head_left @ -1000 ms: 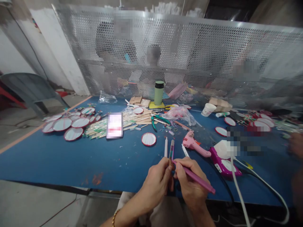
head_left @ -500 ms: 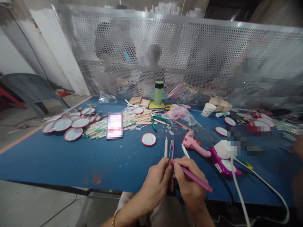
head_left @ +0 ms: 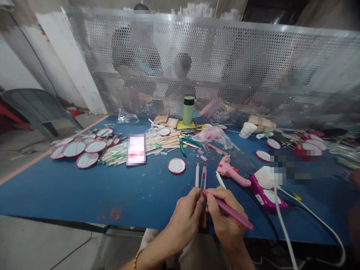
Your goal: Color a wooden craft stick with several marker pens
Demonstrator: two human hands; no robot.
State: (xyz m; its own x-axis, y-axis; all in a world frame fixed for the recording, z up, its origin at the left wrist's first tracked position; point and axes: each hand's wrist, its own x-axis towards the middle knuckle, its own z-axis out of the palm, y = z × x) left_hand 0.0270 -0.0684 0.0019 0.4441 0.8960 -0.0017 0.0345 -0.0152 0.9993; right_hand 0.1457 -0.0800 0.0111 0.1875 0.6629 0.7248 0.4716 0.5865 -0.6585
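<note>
My right hand (head_left: 226,215) is closed around a pink pen (head_left: 233,213), which slants down to the left with its tip at my left fingertips. Close beside it, my left hand (head_left: 187,210) is closed in a pinch. A small brownish bit shows at those fingertips, but what it is cannot be made out. Just beyond both hands lie a white pen (head_left: 197,175), a thin multicoloured strip (head_left: 203,179) and a purple stick (head_left: 205,176). A round white disc with a red rim (head_left: 176,165) rests farther off on the blue table (head_left: 70,191).
A pink hot glue gun (head_left: 232,171) and a purple device (head_left: 266,193) with cables lie right. Red-rimmed discs (head_left: 95,145), wooden sticks (head_left: 120,150), a phone (head_left: 136,149), teal-handled pliers (head_left: 183,145), a paper cup (head_left: 247,130) and a green bottle (head_left: 188,111) stand or lie beyond.
Both hands and the pink pen have barely moved. Behind the perforated screen, a person has shifted slightly.
</note>
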